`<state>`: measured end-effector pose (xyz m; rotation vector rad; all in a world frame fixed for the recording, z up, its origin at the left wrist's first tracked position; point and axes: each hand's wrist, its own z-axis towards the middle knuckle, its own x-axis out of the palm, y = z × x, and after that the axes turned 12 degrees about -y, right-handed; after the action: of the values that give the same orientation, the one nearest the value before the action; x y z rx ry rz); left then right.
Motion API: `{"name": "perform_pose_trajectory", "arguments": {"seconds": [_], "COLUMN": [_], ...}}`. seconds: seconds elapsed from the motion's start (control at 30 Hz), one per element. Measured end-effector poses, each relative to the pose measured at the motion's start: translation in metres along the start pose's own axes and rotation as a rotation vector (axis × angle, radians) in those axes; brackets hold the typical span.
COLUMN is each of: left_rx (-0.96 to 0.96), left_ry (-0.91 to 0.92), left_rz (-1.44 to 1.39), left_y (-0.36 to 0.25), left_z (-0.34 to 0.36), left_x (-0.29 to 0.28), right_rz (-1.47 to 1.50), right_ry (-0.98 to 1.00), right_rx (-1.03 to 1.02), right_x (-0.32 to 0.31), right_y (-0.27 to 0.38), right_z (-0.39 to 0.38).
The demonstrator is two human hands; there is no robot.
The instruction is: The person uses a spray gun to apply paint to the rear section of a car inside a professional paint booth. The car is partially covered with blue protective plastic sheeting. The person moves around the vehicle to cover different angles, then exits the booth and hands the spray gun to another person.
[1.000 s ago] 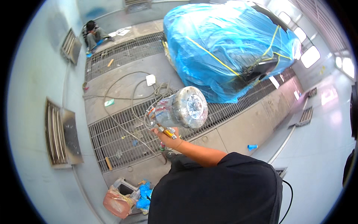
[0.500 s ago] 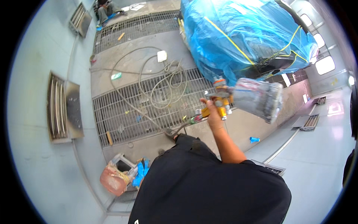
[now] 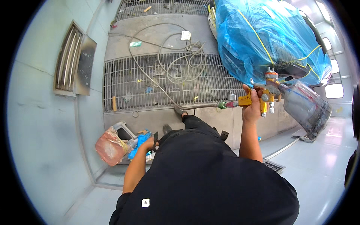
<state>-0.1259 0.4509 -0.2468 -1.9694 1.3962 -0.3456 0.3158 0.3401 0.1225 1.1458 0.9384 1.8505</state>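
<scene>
My right hand (image 3: 252, 108) is closed around the gold handle of a paint spray gun (image 3: 265, 96), held out to the front right. A cloudy plastic cup (image 3: 305, 108) hangs tilted from the gun's right side. The air hose (image 3: 202, 107) joins the handle at a green coupling (image 3: 222, 105) and trails left. Down by my left side, my left hand (image 3: 149, 144) is beside a dark strap (image 3: 155, 141) that partly covers it. Its fingers are mostly hidden, so its grip does not show.
A car wrapped in blue plastic sheet (image 3: 251, 41) stands ahead right. The hose lies in coils (image 3: 187, 67) over the floor grating (image 3: 127, 82). A stand with a pinkish covered pad (image 3: 110, 147) and blue plastic (image 3: 138, 144) is at left, near the vented wall (image 3: 69, 60).
The spray gun in my right hand has shifted right, its cup now tilting lower. My left hand has come into sight by my left side. The view has moved, and a person far left is out of it.
</scene>
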Motion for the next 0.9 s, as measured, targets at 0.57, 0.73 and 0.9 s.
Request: {"name": "perform_pose_trajectory", "arguments": {"seconds": [0.57,0.73,0.9], "left_rx": [0.264,0.113,-0.307], "left_ry": [-0.155,0.138,0.189], "left_rz": [0.467,0.231,-0.524], "left_y": [0.052,-0.036,-0.041], "left_z": [0.015,-0.027,-0.037], "left_x": [0.025,-0.009,0.003], "right_rz": [-0.003,-0.017,0.0], "right_ry": [-0.17,-0.225,-0.246], "right_rx": [-0.096,-0.08,-0.095], "right_x": [-0.048,-0.076,-0.096], "right_y": [0.09,0.096,0.104], "right_z": [-0.059,-0.058,-0.053]}}
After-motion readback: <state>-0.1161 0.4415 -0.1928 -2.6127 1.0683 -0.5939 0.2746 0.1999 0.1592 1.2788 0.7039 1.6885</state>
